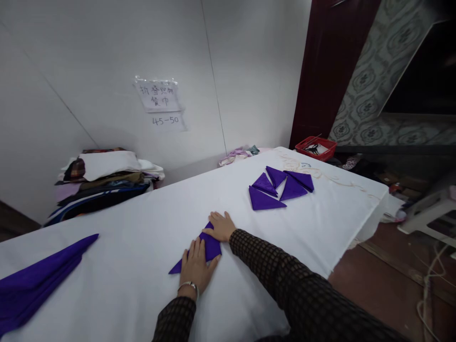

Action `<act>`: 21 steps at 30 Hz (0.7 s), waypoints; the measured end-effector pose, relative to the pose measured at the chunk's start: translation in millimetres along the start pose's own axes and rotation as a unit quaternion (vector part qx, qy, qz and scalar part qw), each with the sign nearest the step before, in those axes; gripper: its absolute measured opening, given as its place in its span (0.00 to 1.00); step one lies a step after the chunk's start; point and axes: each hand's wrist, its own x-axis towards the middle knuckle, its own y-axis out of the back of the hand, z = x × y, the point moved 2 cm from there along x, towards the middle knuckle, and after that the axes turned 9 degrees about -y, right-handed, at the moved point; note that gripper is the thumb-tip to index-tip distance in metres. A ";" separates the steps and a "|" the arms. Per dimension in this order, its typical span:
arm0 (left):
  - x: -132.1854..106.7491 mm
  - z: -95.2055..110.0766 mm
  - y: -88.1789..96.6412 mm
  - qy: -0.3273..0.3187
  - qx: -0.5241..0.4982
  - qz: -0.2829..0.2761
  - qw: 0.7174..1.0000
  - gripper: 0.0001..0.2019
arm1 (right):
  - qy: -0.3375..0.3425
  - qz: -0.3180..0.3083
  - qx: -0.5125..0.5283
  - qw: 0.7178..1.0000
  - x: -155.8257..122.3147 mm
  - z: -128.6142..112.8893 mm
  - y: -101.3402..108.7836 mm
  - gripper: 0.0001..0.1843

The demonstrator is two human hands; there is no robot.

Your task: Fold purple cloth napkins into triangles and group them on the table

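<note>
A purple cloth napkin (213, 246), folded into a triangle, lies flat on the white-covered table (142, 275) in front of me. My left hand (196, 267) rests on its near left part with the fingers stretched out. On its right end lies my right hand (221, 228), palm down, fingers spread. Both hands partly hide the cloth. Farther right, several purple folded triangles (267, 199) are grouped in a rough ring. A larger purple cloth (39, 275) lies at the left edge, partly out of view.
A pile of clothes (107, 175) stands behind the table on the left. Handwritten paper signs (160, 97) hang on the wall. A red basket (316, 148) holding scissors sits at the far right corner. A pale stool (434, 209) stands on the floor at right.
</note>
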 end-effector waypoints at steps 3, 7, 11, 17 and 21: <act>-0.1 0.3 -0.2 0.001 0.006 0.004 1.000 0.39 | -0.020 -0.007 -0.001 1.000 5.7 5.1 9.1 0.34; -0.3 1.6 1.8 0.003 0.008 0.003 1.000 0.39 | -0.054 0.007 0.007 0.999 3.0 -1.5 22.7 0.39; -0.6 2.0 3.2 0.000 -0.002 -0.006 1.000 0.38 | 0.059 0.046 0.007 0.997 -16.0 -22.9 20.3 0.39; -1.7 1.9 2.4 -0.002 -0.002 0.013 1.000 0.37 | 0.079 -0.019 0.008 0.997 -28.5 -20.3 -1.7 0.34; -1.7 2.9 2.6 0.000 -0.001 0.002 1.000 0.37 | 0.067 -0.015 0.005 0.998 -19.1 -12.5 -3.4 0.35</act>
